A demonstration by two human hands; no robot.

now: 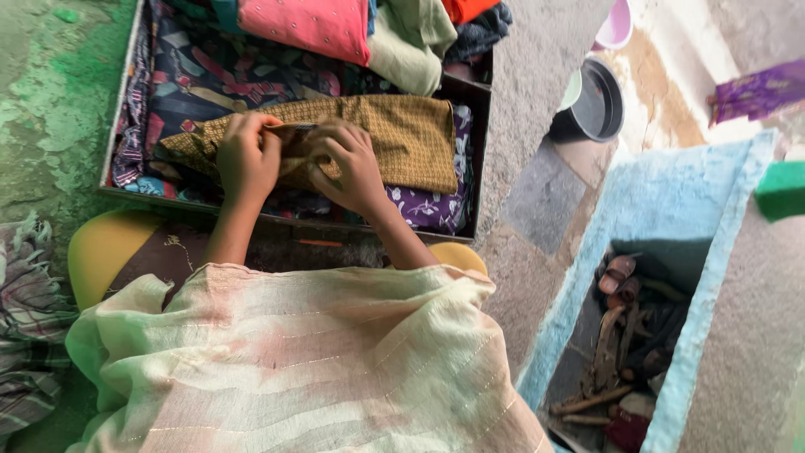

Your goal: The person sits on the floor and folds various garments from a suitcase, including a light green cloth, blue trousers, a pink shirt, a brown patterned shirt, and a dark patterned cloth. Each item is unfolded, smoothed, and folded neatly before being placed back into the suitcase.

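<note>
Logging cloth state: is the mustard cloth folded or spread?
Folded: the mustard cloth lies doubled in the box, both hands pressing its edge.

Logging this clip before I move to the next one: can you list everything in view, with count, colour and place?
Mustard patterned cloth: one, folded, lying across the open trunk, under both hands.
Open trunk: one, dark, top centre, filled with fabrics.
Pink garment: one, top of trunk.
Pale green garment: one, beside the pink one.
Purple floral fabric: one, trunk's right edge.
Dark basin: one, on the floor right of the trunk.
Light blue enclosure: one, right side, holding sandals and sticks.
Yellow cushion: one, lower left.
Cream shawl: one, over the person's lap.
Left hand: gripping the mustard cloth's edge.
Right hand: pressing on the same cloth.
</note>
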